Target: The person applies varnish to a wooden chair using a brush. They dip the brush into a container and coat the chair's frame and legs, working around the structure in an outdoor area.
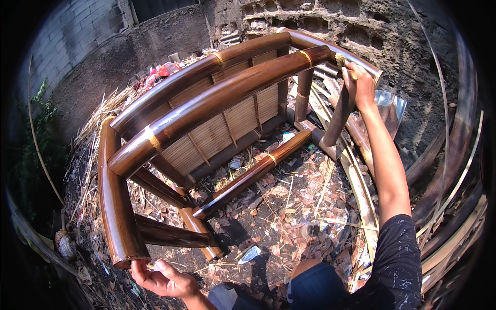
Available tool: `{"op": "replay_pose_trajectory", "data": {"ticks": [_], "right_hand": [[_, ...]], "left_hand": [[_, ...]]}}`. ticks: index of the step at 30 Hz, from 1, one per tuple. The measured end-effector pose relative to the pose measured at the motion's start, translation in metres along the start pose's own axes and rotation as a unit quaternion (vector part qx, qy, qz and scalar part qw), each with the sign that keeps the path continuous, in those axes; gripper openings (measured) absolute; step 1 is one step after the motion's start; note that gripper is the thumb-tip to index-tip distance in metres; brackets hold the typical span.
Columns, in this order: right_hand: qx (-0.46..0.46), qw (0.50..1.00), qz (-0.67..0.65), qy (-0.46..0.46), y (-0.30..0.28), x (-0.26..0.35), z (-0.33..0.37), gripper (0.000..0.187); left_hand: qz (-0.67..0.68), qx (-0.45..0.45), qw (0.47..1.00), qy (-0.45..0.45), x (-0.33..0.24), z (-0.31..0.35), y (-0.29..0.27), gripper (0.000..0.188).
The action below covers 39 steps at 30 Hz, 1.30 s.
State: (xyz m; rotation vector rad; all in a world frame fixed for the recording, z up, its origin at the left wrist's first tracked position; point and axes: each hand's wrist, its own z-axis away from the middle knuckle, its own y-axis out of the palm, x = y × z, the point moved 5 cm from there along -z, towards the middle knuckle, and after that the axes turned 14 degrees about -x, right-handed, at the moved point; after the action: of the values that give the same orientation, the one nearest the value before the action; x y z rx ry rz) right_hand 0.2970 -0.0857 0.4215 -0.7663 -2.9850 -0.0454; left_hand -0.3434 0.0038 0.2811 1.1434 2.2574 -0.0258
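A dark brown, glossy bamboo bench (222, 95) stands tilted in front of me, with pale bindings round its poles and a slatted panel inside. At the near left, the fingertips of my left hand (168, 279) curl against the lower end of its thick side pole, thumb held apart. My right hand (360, 82) reaches to the far right corner, closed round what looks like a small paintbrush (340, 59). Its pale tip is at the end of the bench's upper pole. Fingers hide most of the handle.
Dry leaves (279, 191) and litter cover the ground under the bench. Split bamboo strips (361, 191) lie along the right, beside long poles (460, 119). A rough brick wall (330, 23) rises behind, and a block wall (77, 41) stands at the left. Straw (85, 150) heaps up nearby.
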Motion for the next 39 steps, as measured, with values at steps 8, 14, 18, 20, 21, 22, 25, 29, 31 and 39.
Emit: {"op": "replay_pose_trajectory", "data": {"ticks": [8,14,18,20,21,22,25,29,31,39], "right_hand": [[0.160,0.971,0.078,-0.161,0.025,-0.002,0.013,0.027],[-0.084,0.996,0.021,0.012,-0.101,-0.018,0.009,0.016],[0.092,0.993,0.039,-0.068,-0.086,-0.027,0.024,0.021],[0.097,0.993,0.037,-0.059,-0.086,-0.032,0.022,0.022],[0.057,0.998,0.001,-0.041,-0.090,-0.034,0.032,0.025],[0.032,0.997,0.002,-0.077,-0.094,-0.026,0.046,0.026],[-0.016,0.987,-0.021,-0.156,-0.091,-0.008,0.049,0.026],[0.069,0.985,-0.015,-0.154,-0.042,-0.014,0.039,0.028],[0.282,0.948,0.012,-0.147,-0.001,-0.014,0.065,0.025],[0.306,0.939,0.056,-0.145,-0.012,-0.025,0.107,0.024]], "left_hand": [[-0.022,0.001,0.997,0.072,0.013,0.002,0.005,0.051],[0.003,0.022,0.998,0.052,0.007,0.002,-0.001,0.052],[0.005,-0.041,0.996,0.075,0.016,0.005,0.004,0.049],[0.007,-0.058,0.997,0.044,0.022,0.009,0.004,0.047],[0.002,-0.050,0.998,0.043,0.021,0.010,0.004,0.047],[-0.001,-0.041,0.998,0.049,0.018,0.007,0.004,0.047],[-0.020,-0.029,0.998,0.055,0.011,0.007,0.006,0.049],[0.012,-0.067,0.996,0.062,0.022,0.001,0.002,0.043],[0.003,-0.090,0.994,0.066,0.027,0.001,0.002,0.044],[-0.033,-0.065,0.990,0.121,0.029,0.002,-0.005,0.046]]}}
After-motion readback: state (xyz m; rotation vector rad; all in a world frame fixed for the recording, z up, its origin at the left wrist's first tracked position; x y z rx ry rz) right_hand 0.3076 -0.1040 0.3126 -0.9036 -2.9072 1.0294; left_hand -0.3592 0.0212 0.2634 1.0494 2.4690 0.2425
